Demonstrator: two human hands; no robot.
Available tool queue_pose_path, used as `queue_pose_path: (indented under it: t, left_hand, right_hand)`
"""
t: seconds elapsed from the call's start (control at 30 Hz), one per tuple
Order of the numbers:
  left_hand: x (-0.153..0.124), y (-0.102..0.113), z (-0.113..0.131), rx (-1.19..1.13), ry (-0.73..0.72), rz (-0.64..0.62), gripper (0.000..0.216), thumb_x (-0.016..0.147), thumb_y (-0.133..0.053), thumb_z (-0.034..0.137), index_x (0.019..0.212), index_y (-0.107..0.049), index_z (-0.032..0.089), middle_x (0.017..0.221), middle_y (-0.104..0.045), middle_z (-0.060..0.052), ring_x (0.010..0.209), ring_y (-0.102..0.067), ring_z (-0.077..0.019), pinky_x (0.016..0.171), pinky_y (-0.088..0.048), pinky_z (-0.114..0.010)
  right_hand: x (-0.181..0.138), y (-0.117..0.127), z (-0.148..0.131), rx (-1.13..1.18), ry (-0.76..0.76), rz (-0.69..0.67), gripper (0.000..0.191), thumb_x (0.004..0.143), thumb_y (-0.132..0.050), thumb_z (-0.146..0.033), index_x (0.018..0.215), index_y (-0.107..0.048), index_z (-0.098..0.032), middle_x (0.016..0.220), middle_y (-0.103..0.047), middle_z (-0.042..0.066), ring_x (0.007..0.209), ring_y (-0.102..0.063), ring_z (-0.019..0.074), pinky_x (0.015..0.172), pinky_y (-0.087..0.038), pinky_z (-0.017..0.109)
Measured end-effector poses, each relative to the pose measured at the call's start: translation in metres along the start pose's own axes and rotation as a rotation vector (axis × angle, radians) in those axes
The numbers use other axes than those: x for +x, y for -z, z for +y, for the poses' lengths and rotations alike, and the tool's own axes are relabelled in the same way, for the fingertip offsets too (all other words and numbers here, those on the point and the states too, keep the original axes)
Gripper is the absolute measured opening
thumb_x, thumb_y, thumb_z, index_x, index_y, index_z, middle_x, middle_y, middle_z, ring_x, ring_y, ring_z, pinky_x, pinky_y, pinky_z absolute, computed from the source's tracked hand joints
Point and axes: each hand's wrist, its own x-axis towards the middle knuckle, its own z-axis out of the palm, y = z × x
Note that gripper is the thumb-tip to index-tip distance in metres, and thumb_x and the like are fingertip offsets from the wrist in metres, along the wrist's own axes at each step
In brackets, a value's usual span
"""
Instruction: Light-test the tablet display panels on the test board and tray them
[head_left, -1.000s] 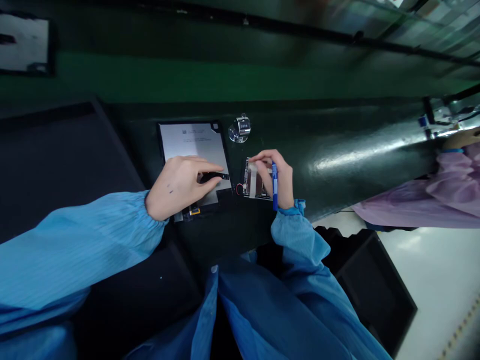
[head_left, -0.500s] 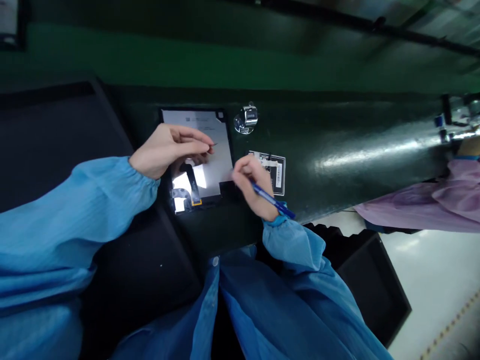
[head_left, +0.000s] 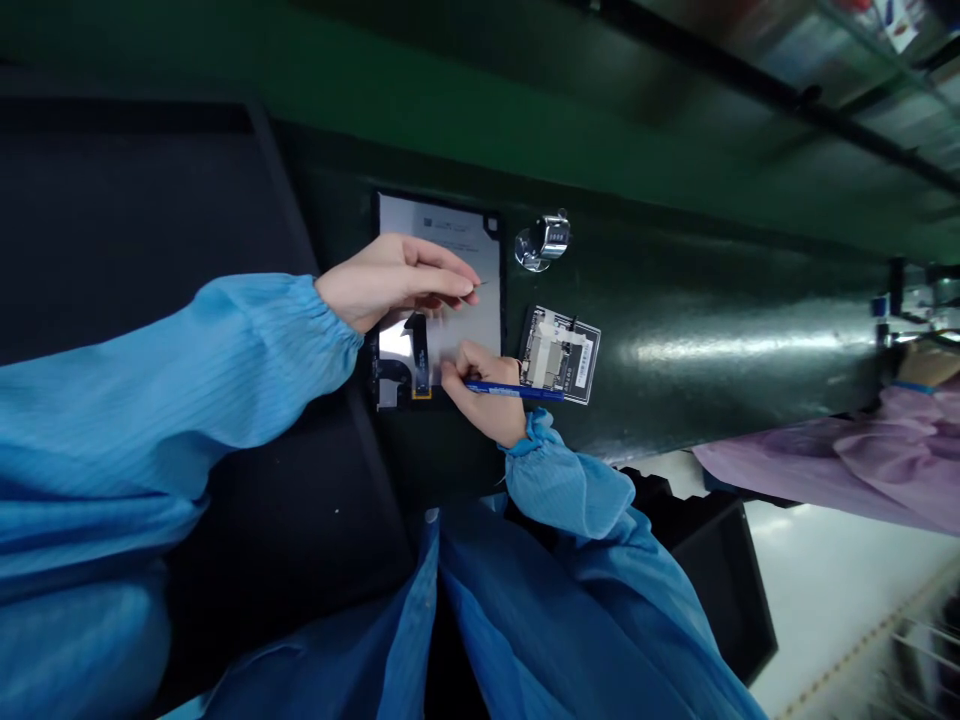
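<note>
A flat screen panel point(head_left: 457, 240) with a grey back lies on the dark green belt point(head_left: 712, 320). My left hand point(head_left: 394, 280) hovers over the panel with its fingers pinched together on something thin that I cannot make out. My right hand point(head_left: 480, 395) rests at the panel's lower right corner, closed around a blue pen point(head_left: 517, 391) that points right. Under the left hand a black flex cable point(head_left: 420, 360) runs down the panel. A small circuit board with a label point(head_left: 559, 355) lies just right of the panel, free of both hands.
A metal hand tally counter point(head_left: 544, 242) sits beyond the circuit board. A black tray point(head_left: 135, 200) lies to the left. Another person's pink sleeve point(head_left: 832, 460) reaches in at the right edge. A black bin point(head_left: 712, 560) stands below the belt.
My right hand left the circuit board and came to the panel's lower corner with the pen. My left hand lifted from pressing the cable into a pinch above the panel.
</note>
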Motion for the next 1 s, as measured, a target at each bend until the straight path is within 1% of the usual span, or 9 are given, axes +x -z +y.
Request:
queue_pose_path:
  t: [0.2,0.33,0.5,0.63,0.7,0.8,0.87,0.93,1.0]
  left_hand:
    - [0.000,-0.002,0.003,-0.018,0.036,0.003,0.015,0.076,-0.076,0.018,0.089,-0.075,0.011,0.088,-0.073,-0.011,0.089,-0.071,-0.0232,0.088,-0.056,-0.037]
    - [0.000,-0.001,0.002,-0.006,0.037,0.013,0.013,0.077,-0.075,0.018,0.088,-0.075,0.011,0.089,-0.073,-0.011,0.087,-0.071,-0.0219,0.087,-0.056,-0.036]
    - [0.000,-0.002,0.000,0.016,0.011,-0.011,0.019,0.077,-0.076,0.021,0.095,-0.077,0.013,0.089,-0.074,-0.011,0.085,-0.071,-0.0223,0.078,-0.057,-0.032]
    - [-0.002,-0.008,-0.002,0.144,-0.104,0.024,0.028,0.075,-0.077,0.028,0.099,-0.077,0.014,0.091,-0.075,-0.011,0.086,-0.071,-0.0241,0.077,-0.057,-0.032]
    - [-0.003,-0.013,-0.003,0.225,-0.173,0.055,0.030,0.074,-0.077,0.032,0.098,-0.077,0.014,0.092,-0.075,-0.011,0.086,-0.071,-0.0248,0.079,-0.057,-0.034]
    - [-0.006,-0.020,-0.001,0.316,-0.263,0.071,0.032,0.072,-0.075,0.038,0.095,-0.077,0.015,0.095,-0.075,-0.010,0.089,-0.070,-0.0265,0.084,-0.057,-0.036]
    - [-0.009,-0.023,0.000,0.347,-0.271,0.075,0.035,0.072,-0.075,0.043,0.093,-0.076,0.016,0.096,-0.075,-0.010,0.092,-0.070,-0.0282,0.087,-0.057,-0.038]
    - [-0.011,-0.023,-0.002,0.363,-0.248,0.097,0.038,0.071,-0.075,0.048,0.093,-0.076,0.017,0.097,-0.075,-0.010,0.096,-0.069,-0.0299,0.090,-0.056,-0.038]
    - [-0.010,-0.021,-0.007,0.380,-0.232,0.104,0.039,0.070,-0.077,0.051,0.094,-0.077,0.020,0.100,-0.075,-0.008,0.102,-0.068,-0.0308,0.094,-0.055,-0.036]
  right_hand:
    - [-0.001,-0.002,0.000,-0.085,0.056,-0.002,0.032,0.084,-0.056,-0.023,0.062,-0.034,-0.020,0.053,-0.031,-0.009,0.047,-0.033,0.0047,0.051,-0.030,0.020]
    - [-0.001,-0.001,0.002,0.027,0.050,0.025,0.032,0.081,-0.056,-0.018,0.061,-0.032,-0.021,0.053,-0.029,-0.009,0.048,-0.030,0.0050,0.050,-0.029,0.020]
    - [0.003,0.016,0.008,0.279,-0.072,0.241,0.033,0.087,-0.063,-0.031,0.066,-0.039,-0.022,0.056,-0.039,-0.008,0.050,-0.038,0.0066,0.050,-0.031,0.021]
    - [0.016,0.044,0.011,0.299,-0.120,0.350,0.023,0.083,-0.072,-0.034,0.078,-0.054,-0.021,0.065,-0.055,-0.006,0.055,-0.048,0.0072,0.055,-0.038,0.021]
    - [0.025,0.056,0.011,0.296,-0.147,0.333,0.015,0.091,-0.062,-0.036,0.091,-0.060,-0.021,0.070,-0.062,-0.004,0.055,-0.049,0.0069,0.058,-0.040,0.021]
    - [0.035,0.065,0.008,0.314,-0.206,0.212,0.031,0.101,-0.042,-0.041,0.098,-0.063,-0.018,0.063,-0.063,-0.003,0.051,-0.048,0.0074,0.058,-0.040,0.021]
    - [0.039,0.066,0.004,0.268,-0.211,0.095,0.034,0.099,-0.046,-0.042,0.087,-0.064,-0.016,0.057,-0.059,-0.003,0.054,-0.052,0.0086,0.060,-0.041,0.022]
    - [0.042,0.065,0.001,0.197,-0.192,0.003,0.029,0.094,-0.055,-0.038,0.077,-0.064,-0.016,0.057,-0.057,-0.003,0.058,-0.054,0.0089,0.061,-0.041,0.021]
    - [0.044,0.063,0.000,0.178,-0.187,-0.021,0.022,0.090,-0.060,-0.031,0.074,-0.064,-0.016,0.058,-0.056,-0.005,0.058,-0.052,0.0077,0.061,-0.040,0.020]
